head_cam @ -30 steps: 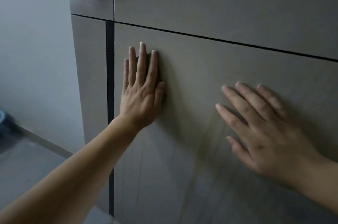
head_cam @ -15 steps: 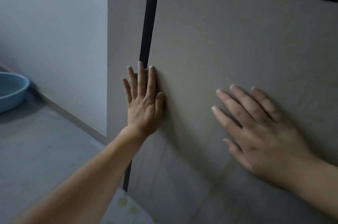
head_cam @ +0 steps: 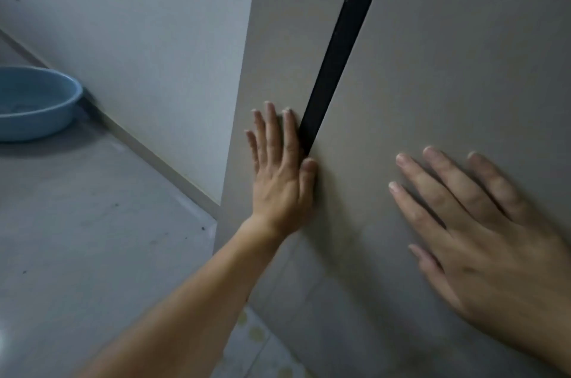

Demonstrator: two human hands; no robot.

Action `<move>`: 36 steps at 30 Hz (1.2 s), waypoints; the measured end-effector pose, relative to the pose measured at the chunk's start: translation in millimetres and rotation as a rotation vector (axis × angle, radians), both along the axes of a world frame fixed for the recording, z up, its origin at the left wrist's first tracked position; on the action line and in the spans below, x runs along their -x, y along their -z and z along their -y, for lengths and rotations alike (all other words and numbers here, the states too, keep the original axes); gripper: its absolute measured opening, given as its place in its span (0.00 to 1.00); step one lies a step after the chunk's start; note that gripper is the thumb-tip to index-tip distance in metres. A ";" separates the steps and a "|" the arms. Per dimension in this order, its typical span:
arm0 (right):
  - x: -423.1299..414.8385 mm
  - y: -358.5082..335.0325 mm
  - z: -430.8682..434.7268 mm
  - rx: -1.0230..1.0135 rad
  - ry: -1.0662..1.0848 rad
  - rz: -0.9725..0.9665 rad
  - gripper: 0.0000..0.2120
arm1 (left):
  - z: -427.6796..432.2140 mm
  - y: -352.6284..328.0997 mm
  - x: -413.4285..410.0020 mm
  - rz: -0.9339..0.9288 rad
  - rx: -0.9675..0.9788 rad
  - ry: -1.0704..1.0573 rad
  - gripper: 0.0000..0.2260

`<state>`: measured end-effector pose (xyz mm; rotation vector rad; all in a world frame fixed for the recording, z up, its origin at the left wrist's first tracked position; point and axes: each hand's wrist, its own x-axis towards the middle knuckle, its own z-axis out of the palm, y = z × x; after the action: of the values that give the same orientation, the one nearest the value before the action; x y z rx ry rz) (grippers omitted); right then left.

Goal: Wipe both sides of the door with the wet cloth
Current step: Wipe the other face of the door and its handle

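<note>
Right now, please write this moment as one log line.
left hand: flat on door at dark gap | right hand: flat on door | wet cloth: not in view | blue basin: on floor

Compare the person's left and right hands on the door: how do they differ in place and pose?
The left hand lies over the black strip, fingers close together; the right hand lies on the plain face of the door, fingers spread. The left hand points upward; the right hand slants up-left. Both press flat and hold nothing.
</note>
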<state>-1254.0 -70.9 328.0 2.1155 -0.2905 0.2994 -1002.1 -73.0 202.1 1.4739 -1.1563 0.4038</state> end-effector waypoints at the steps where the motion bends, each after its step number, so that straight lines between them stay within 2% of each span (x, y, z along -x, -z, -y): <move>1: -1.8 2.8 0.4 -0.003 -0.005 -0.003 0.31 | -1.8 8.5 17.9 0.099 0.006 0.046 0.30; 3: -3.7 7.0 1.2 -0.007 -0.010 0.003 0.30 | -5.7 29.1 30.4 0.220 0.009 0.077 0.29; 4: -3.9 8.4 2.0 -0.010 -0.011 0.007 0.30 | -3.7 35.4 19.3 0.205 0.010 0.050 0.29; 8: -5.7 10.3 5.0 -0.023 0.000 0.019 0.29 | 5.6 35.8 -53.4 -0.166 -0.031 -0.101 0.31; 10: -6.1 11.3 3.7 -0.020 0.013 0.019 0.29 | 5.5 35.0 -56.3 -0.243 -0.025 -0.095 0.31; 12: -7.0 11.3 1.8 -0.012 0.023 0.018 0.29 | 2.8 37.4 -23.7 -0.122 -0.011 -0.018 0.31; 15: -7.0 9.7 -1.7 -0.008 0.037 0.021 0.30 | -8.1 49.7 44.9 0.194 -0.012 0.096 0.30; 17: -2.0 7.1 -3.7 -0.011 0.045 0.013 0.31 | -10.1 55.3 54.0 0.272 0.006 0.085 0.30; 19: 12.2 3.1 -6.1 -0.004 0.052 0.001 0.30 | -5.1 49.5 35.4 0.221 0.006 0.037 0.30; 22: 45.4 -3.1 -12.0 0.002 0.078 0.012 0.29 | 0.2 23.4 3.2 -0.074 0.001 -0.042 0.31; 23: 57.4 -4.6 -14.5 -0.004 0.090 0.026 0.29 | -0.4 13.8 5.8 -0.093 0.003 -0.039 0.31; 25: 79.4 -7.2 -19.1 -0.021 0.112 0.063 0.28 | -2.8 -4.4 41.3 0.066 0.016 0.035 0.31; 28: 105.7 -14.8 -23.8 -0.026 0.119 0.102 0.27 | -11.4 -26.9 130.9 0.462 0.031 0.176 0.27; 31: 129.8 -29.4 -27.4 -0.033 0.133 0.142 0.27 | -18.4 -38.1 169.7 0.643 0.030 0.146 0.26; 33: 144.4 -37.7 -30.2 -0.051 0.147 0.158 0.28 | -18.8 -50.9 152.3 0.609 0.033 0.107 0.27; 36: 161.0 -46.9 -30.4 -0.063 0.136 0.166 0.27 | -12.3 -107.4 128.0 0.434 0.057 0.057 0.30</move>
<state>-1415.0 -40.5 374.8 2.1238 -0.5448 0.3909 -1130.1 -60.7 309.4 1.3352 -1.5108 0.7356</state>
